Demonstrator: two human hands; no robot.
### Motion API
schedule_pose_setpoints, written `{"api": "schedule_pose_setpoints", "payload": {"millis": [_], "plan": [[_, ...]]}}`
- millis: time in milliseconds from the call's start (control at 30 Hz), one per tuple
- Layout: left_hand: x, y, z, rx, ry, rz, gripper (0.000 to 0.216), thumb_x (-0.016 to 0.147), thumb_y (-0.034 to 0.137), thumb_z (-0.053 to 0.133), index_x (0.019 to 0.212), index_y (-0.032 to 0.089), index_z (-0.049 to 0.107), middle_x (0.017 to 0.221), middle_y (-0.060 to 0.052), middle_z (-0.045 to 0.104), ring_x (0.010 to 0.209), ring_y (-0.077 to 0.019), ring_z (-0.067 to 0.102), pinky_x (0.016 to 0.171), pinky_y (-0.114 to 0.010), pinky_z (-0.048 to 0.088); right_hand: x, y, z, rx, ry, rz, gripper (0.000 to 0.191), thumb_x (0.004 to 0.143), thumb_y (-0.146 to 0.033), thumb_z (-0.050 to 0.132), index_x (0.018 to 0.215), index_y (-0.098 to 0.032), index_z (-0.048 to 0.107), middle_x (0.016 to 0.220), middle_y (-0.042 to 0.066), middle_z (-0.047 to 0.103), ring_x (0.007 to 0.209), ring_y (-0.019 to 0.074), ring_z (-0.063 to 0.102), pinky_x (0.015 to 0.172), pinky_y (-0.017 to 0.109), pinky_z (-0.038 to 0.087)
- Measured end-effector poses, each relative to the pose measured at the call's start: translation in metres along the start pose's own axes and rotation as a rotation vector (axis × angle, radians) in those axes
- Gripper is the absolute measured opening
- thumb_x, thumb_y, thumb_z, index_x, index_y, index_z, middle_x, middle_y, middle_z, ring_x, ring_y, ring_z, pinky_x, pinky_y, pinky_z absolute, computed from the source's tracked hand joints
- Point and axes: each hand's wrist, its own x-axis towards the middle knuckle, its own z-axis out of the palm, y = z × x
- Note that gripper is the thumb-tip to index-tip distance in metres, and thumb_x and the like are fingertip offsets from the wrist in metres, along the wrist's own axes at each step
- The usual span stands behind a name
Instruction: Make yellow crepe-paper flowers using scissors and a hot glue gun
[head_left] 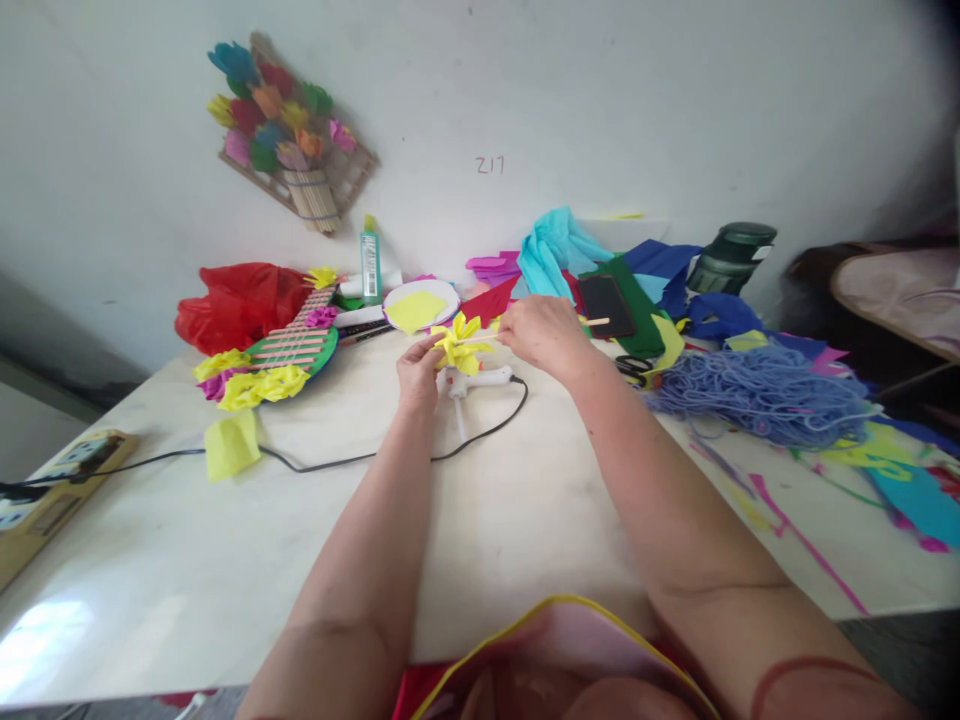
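Observation:
A yellow paper flower (463, 343) is pinched at its left side by my left hand (420, 368), above the middle of the table. My right hand (541, 332) is closed around a thin wooden stick (598, 322). One end of the stick reaches into the flower's centre, and the other pokes out to the right past my hand. Just below the flower, a white glue gun (484, 378) rests on the table, its black cord (322, 468) running left. My fingertips partly hide the petals on the left.
A decorated green craft piece (296, 350) with yellow ruffles lies left, near a red plastic bag (240, 305). Blue yarn (757, 395), scissors (635, 368) and coloured paper sit right. A glue bottle (370, 265) stands at the back. A power strip (67, 490) is at the left edge.

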Motion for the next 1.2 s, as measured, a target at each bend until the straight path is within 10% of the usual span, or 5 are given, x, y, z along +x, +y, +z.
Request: {"api": "schedule_pose_setpoints", "payload": {"millis": [1200], "plan": [[0.001,0.002,-0.002,0.025,0.012,0.026,0.023,0.044,0.023,0.074,0.067,0.017,0.073,0.061,-0.001,0.066,0.052,-0.0096,0.054,0.049,-0.021,0.039,0.000,0.011,-0.002,0.121,0.044,0.033,0.020,0.088,-0.024,0.058,0.087,-0.016,0.076,0.090,0.015,0.073,0.099,0.0295,0.065,0.085,0.037,0.044]]}}
